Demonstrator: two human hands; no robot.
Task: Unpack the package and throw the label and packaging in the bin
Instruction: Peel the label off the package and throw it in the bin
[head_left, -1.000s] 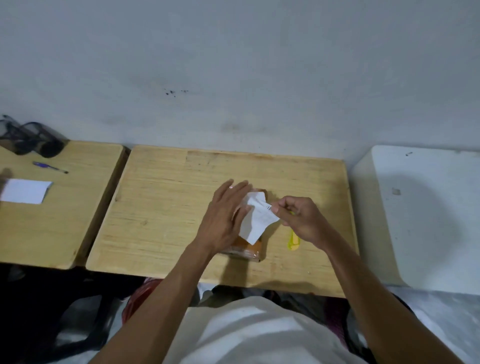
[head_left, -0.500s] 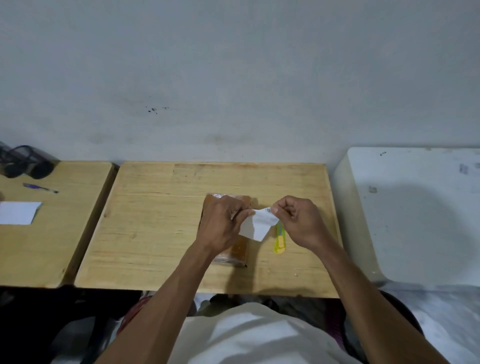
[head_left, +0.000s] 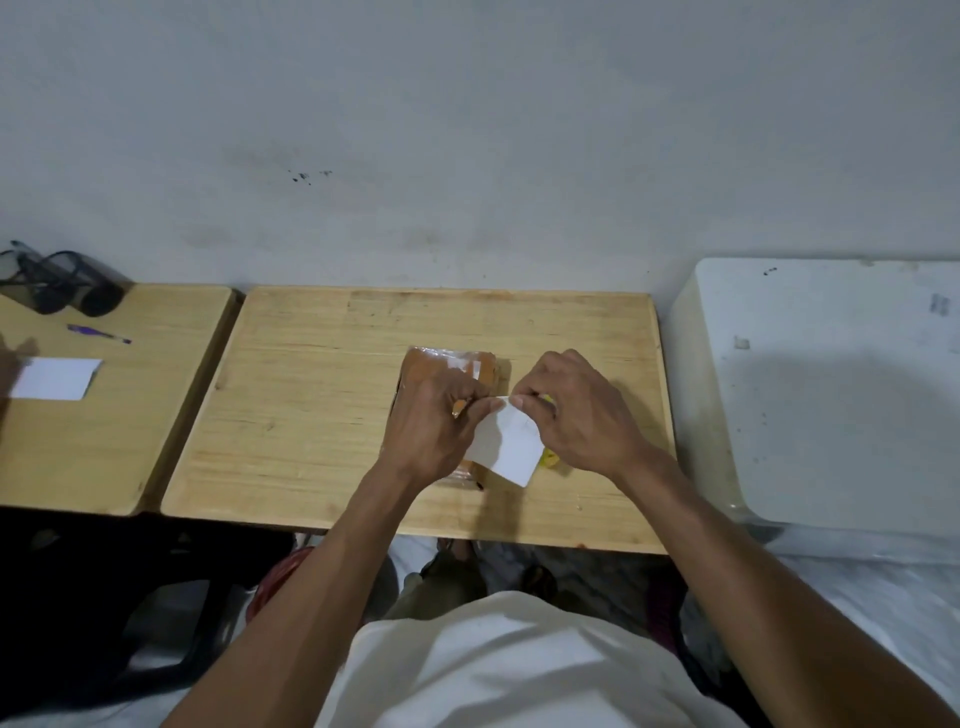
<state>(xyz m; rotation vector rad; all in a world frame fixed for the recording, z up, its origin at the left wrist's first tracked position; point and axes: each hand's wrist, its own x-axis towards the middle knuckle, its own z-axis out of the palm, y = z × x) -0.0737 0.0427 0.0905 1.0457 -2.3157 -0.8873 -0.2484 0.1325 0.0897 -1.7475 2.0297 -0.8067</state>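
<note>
At nine o'clock I see a second surface (head_left: 109, 441) carrying a pen (head_left: 97, 333), a white paper (head_left: 54, 379) and a dark pouch (head_left: 62, 280); a white box (head_left: 831, 395) at three.

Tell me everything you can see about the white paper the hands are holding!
The white label is a small, thin sheet of paper, plain white on the side facing the camera, with no print legible. It hangs tilted, lifted above the brown package on the wooden desk. The left hand and right hand each pinch its top edge. Its lower corner hides part of something yellow.
</note>
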